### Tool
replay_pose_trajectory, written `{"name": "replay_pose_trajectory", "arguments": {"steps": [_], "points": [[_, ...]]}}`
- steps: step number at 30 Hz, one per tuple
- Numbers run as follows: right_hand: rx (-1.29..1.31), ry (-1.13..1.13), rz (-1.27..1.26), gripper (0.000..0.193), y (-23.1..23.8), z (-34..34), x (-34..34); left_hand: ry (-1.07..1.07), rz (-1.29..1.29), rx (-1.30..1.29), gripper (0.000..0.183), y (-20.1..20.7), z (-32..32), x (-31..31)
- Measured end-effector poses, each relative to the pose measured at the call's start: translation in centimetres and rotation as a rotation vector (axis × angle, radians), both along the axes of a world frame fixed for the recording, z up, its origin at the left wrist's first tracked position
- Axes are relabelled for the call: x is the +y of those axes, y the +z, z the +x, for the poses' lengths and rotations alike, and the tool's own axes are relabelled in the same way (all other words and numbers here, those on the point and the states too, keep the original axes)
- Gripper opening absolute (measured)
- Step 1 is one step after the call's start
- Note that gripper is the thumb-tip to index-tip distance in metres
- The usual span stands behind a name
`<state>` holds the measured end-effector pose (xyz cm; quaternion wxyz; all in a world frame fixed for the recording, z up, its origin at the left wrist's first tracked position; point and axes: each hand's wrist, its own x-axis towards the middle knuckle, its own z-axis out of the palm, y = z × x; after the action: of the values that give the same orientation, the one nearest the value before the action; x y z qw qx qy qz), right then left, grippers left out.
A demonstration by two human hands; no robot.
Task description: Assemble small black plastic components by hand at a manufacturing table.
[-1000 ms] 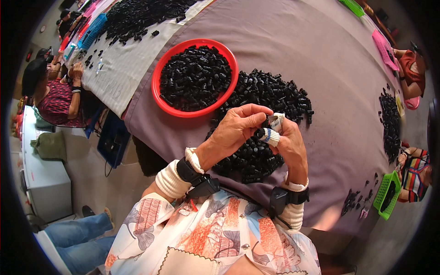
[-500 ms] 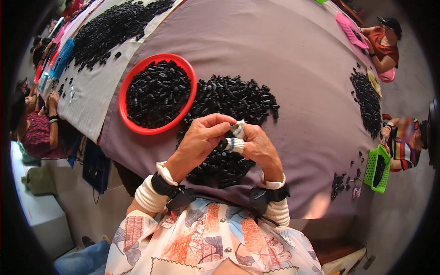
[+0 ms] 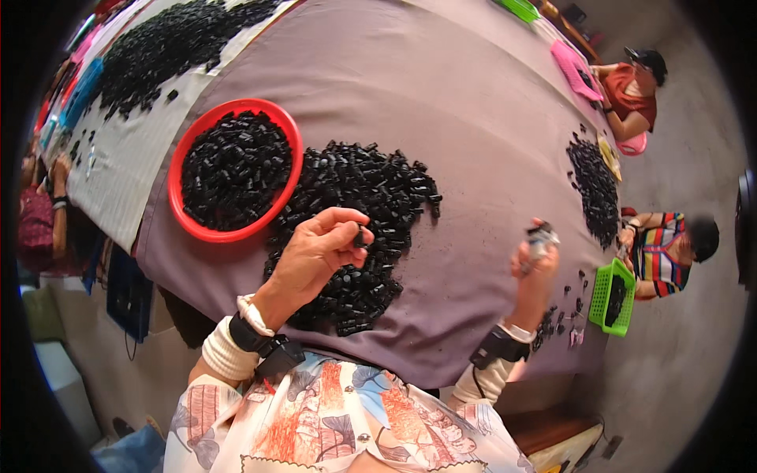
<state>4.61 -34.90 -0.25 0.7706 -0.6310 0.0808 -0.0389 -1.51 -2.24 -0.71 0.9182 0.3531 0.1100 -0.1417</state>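
My left hand (image 3: 315,256) is closed in a pinch on a small black plastic part (image 3: 361,236). It hovers over the near side of a heap of similar black parts (image 3: 367,185). Off to the right, apart from the heap, my right hand (image 3: 536,272) is raised over the cloth and blurred by motion. Its fingers are closed round a small whitish-and-dark object (image 3: 542,240) whose kind I cannot make out. A round red basin (image 3: 294,169) full of the same black parts stands left of the heap.
A mauve cloth (image 3: 473,118) covers the table. At far left lies a large black pile (image 3: 158,55). Along the right edge are another black pile (image 3: 593,189), a green basket (image 3: 599,303), a pink basket (image 3: 564,63) and two co-workers; scattered parts lie nearer.
My hands, together over the heap before, have come apart. The right swung away to the right with the whitish object; the left holds a black part. The view has shifted to the right.
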Motion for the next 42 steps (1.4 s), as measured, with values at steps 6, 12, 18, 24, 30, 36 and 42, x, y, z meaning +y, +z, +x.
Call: {"name": "replay_pose_trajectory", "arguments": {"steps": [6,12,18,24,30,36,42], "points": [[-0.039,-0.234,-0.042,0.038,0.9,-0.9,-5.4,-0.058,0.126,0.061,0.020,0.7,-0.2,-0.3],[-0.300,-0.240,-1.162,0.022,0.1,-4.7,-5.1,-0.072,0.008,-0.078,0.020,-1.2,-0.4,-0.8],[-0.246,-0.031,-0.758,0.034,-1.8,-2.4,-2.1,-0.041,0.005,-0.085,0.019,-1.5,-0.9,-0.6],[-0.137,0.151,-0.322,0.051,-3.2,-1.1,0.1,-0.040,0.003,-0.064,0.019,-1.5,-0.9,-0.2],[-0.135,0.319,-0.117,0.059,-2.6,-0.7,4.7,-0.052,-0.020,-0.086,0.021,-1.1,-0.4,0.0],[-0.053,0.340,-0.092,0.034,-2.9,-0.8,10.3,-0.045,-0.025,-0.101,0.021,-0.9,-0.7,0.2],[0.131,0.501,-0.069,0.022,-3.7,-0.8,11.9,-0.020,0.007,-0.095,0.019,-1.0,-1.4,0.1]]}}
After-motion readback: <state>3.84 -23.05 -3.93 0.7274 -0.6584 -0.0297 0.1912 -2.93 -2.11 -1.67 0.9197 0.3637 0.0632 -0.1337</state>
